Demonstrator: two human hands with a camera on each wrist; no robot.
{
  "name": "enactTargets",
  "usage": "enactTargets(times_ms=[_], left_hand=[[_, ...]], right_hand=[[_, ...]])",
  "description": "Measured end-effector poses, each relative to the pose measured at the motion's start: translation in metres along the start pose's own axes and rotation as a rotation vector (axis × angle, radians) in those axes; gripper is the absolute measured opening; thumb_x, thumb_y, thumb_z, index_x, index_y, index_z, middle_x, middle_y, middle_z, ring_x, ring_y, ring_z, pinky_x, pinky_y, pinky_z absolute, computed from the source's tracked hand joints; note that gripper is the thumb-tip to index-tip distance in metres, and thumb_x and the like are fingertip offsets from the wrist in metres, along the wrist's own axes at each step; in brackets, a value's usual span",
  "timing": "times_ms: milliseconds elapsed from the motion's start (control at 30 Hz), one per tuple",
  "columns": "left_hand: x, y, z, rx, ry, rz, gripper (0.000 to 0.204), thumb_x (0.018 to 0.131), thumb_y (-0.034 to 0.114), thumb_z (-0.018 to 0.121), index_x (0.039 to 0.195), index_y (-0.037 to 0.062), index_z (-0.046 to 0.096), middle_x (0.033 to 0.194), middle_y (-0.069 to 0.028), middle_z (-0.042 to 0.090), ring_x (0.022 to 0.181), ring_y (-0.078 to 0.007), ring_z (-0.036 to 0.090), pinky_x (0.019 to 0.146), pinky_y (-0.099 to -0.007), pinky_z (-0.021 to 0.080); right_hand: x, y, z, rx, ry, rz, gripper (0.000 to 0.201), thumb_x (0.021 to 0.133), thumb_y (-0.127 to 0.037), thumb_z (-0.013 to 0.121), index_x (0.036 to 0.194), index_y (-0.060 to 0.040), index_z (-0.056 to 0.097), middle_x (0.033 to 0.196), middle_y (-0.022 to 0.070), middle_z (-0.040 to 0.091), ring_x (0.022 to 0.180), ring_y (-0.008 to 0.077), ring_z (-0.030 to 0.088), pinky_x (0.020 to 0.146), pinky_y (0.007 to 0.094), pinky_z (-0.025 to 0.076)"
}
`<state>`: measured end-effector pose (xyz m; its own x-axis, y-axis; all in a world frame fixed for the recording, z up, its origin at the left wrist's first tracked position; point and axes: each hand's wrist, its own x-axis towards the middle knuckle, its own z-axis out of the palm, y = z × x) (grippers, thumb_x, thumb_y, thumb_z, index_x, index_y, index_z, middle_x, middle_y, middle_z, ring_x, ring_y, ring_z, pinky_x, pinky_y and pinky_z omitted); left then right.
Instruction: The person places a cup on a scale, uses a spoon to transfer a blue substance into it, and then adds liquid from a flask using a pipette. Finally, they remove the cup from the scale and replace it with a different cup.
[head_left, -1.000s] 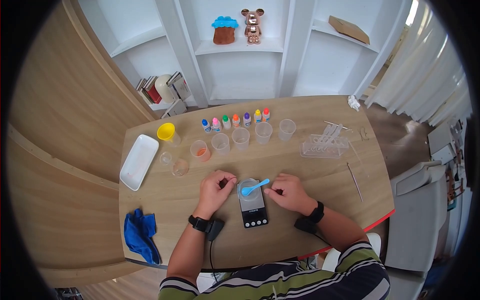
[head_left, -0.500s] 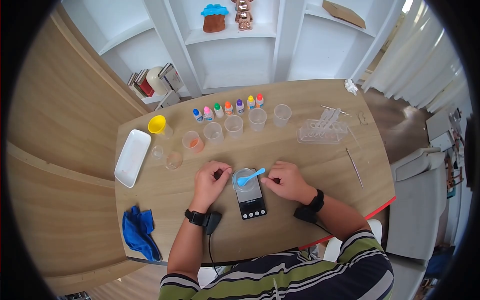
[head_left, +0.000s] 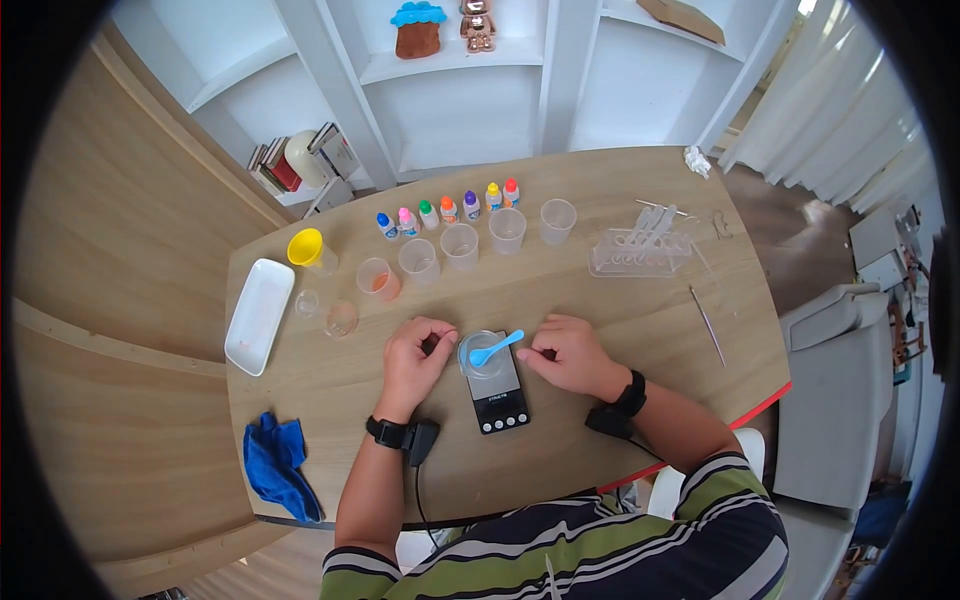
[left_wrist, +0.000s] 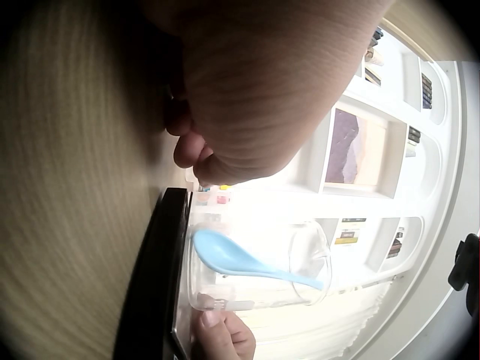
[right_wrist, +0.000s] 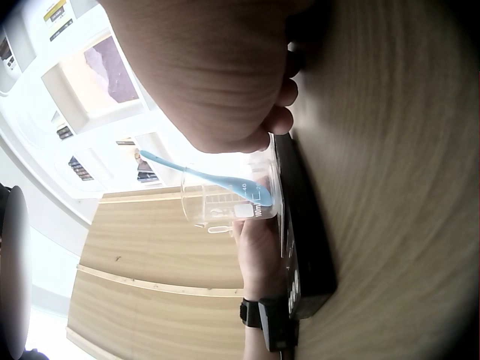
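A black scale [head_left: 499,411] lies on the table between the two hands. On its plate stands a clear beaker [right_wrist: 196,206], and a light blue spoon [head_left: 495,348] rests in the beaker with its handle over the rim. My left hand [head_left: 412,362] rests on the table left of the scale, fingers loosely curled, holding nothing. On the scale's other side my right hand [head_left: 567,355] rests likewise, its thumb side near the spoon's handle but apart from it. In the left wrist view the spoon [left_wrist: 232,256] shows through the beaker wall.
Several clear cups [head_left: 460,246] stand behind the scale, one with orange liquid [head_left: 380,282]; small colored-cap bottles [head_left: 449,210] are behind them. A test tube rack [head_left: 640,256] and metal rod [head_left: 708,327] lie right. At left are a white tray [head_left: 259,318], yellow-topped cup [head_left: 307,247] and blue cloth [head_left: 277,466].
The head view has shifted, so the table and things on it appear higher and slightly further left. Both hands stay beside the scale; the beaker and spoon have not visibly moved on it.
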<state>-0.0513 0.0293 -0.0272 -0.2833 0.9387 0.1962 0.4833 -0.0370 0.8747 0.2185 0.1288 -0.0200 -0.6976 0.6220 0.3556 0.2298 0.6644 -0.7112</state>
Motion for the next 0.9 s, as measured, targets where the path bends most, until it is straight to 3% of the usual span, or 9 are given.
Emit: enactTargets(times_ms=[67, 133, 267, 333, 467, 667, 767, 800, 900], left_hand=[[-0.001, -0.002, 0.001, -0.016, 0.005, -0.002, 0.007, 0.094, 0.01, 0.083, 0.097, 0.0046, 0.08, 0.085, -0.0062, 0.074, 0.074, -0.018, 0.067, 0.068, -0.033, 0.053], [-0.002, -0.006, 0.001, -0.059, -0.015, -0.066, 0.009, 0.102, 0.01, 0.078, 0.1, 0.001, 0.076, 0.084, 0.0016, 0.068, 0.077, -0.008, 0.061, 0.071, -0.0279, 0.051], [-0.003, -0.016, 0.001, -0.123, -0.006, -0.137, 0.017, 0.107, 0.015, 0.075, 0.096, 0.0018, 0.073, 0.082, 0.0046, 0.063, 0.078, -0.0058, 0.055, 0.071, -0.0265, 0.048], [-0.001, -0.014, 0.001, -0.291, 0.067, -0.155, 0.033, 0.108, 0.023, 0.075, 0.082, 0.0054, 0.065, 0.074, 0.0056, 0.055, 0.07, -0.0053, 0.046, 0.062, -0.0264, 0.039], [-0.003, -0.008, -0.014, -0.364, 0.137, -0.161, 0.047, 0.114, 0.029, 0.066, 0.073, 0.0103, 0.052, 0.073, 0.0083, 0.047, 0.07, -0.0041, 0.038, 0.063, -0.0255, 0.031], [-0.037, 0.056, -0.039, -0.489, 0.204, -0.098, 0.048, 0.114, 0.023, 0.063, 0.071, 0.0105, 0.047, 0.073, 0.005, 0.046, 0.069, -0.0065, 0.036, 0.063, -0.0287, 0.028], [-0.072, 0.084, -0.026, -0.465, 0.17, -0.067, 0.046, 0.114, 0.024, 0.062, 0.072, 0.0103, 0.05, 0.073, 0.0037, 0.045, 0.069, -0.008, 0.037, 0.063, -0.0295, 0.028], [-0.082, 0.09, -0.015, -0.512, 0.125, -0.052, 0.045, 0.114, 0.02, 0.063, 0.073, 0.0083, 0.051, 0.074, 0.0041, 0.047, 0.07, -0.0072, 0.039, 0.063, -0.028, 0.03], [-0.101, 0.102, 0.019, -0.604, 0.06, -0.03, 0.041, 0.115, 0.016, 0.063, 0.076, 0.0049, 0.055, 0.077, 0.0033, 0.055, 0.072, -0.0065, 0.046, 0.066, -0.0262, 0.038]], right_hand=[[-0.001, 0.001, 0.0, 0.006, 0.001, -0.005, 0.039, 0.091, -0.018, 0.083, 0.064, -0.0058, 0.057, 0.062, 0.0089, 0.055, 0.067, 0.0311, 0.056, 0.063, 0.0444, 0.046], [-0.001, 0.0, 0.0, 0.006, -0.002, -0.001, 0.04, 0.091, -0.018, 0.083, 0.064, -0.0059, 0.057, 0.062, 0.0089, 0.055, 0.067, 0.0312, 0.056, 0.063, 0.0443, 0.046], [-0.002, 0.002, 0.001, 0.006, 0.01, -0.006, 0.039, 0.091, -0.019, 0.083, 0.064, -0.0059, 0.057, 0.063, 0.0086, 0.057, 0.066, 0.0309, 0.056, 0.062, 0.0446, 0.046], [-0.001, 0.003, 0.002, -0.003, 0.013, -0.008, 0.038, 0.091, -0.019, 0.084, 0.065, -0.0058, 0.059, 0.064, 0.0088, 0.058, 0.067, 0.0306, 0.057, 0.062, 0.0446, 0.046], [0.0, 0.001, -0.004, 0.025, -0.033, 0.053, 0.035, 0.091, -0.022, 0.085, 0.068, -0.0051, 0.064, 0.067, 0.0096, 0.061, 0.068, 0.0308, 0.061, 0.063, 0.0447, 0.047], [0.004, -0.051, -0.038, 0.068, -0.277, -0.036, 0.027, 0.092, -0.022, 0.085, 0.078, -0.0042, 0.071, 0.073, 0.0096, 0.066, 0.069, 0.0289, 0.065, 0.063, 0.0425, 0.05], [-0.005, -0.095, -0.032, 0.341, -0.174, 0.023, 0.016, 0.092, -0.015, 0.086, 0.088, -0.0038, 0.076, 0.078, 0.0084, 0.068, 0.072, 0.0234, 0.068, 0.063, 0.0371, 0.053], [-0.01, -0.098, -0.026, 0.318, -0.178, -0.043, 0.013, 0.092, -0.004, 0.085, 0.101, -0.0028, 0.076, 0.089, 0.0071, 0.072, 0.078, 0.019, 0.071, 0.066, 0.0333, 0.053], [-0.021, -0.119, -0.001, 0.396, -0.005, -0.09, 0.02, 0.09, -0.008, 0.086, 0.104, -0.0021, 0.073, 0.088, 0.0081, 0.069, 0.075, 0.0216, 0.069, 0.066, 0.0351, 0.056]])
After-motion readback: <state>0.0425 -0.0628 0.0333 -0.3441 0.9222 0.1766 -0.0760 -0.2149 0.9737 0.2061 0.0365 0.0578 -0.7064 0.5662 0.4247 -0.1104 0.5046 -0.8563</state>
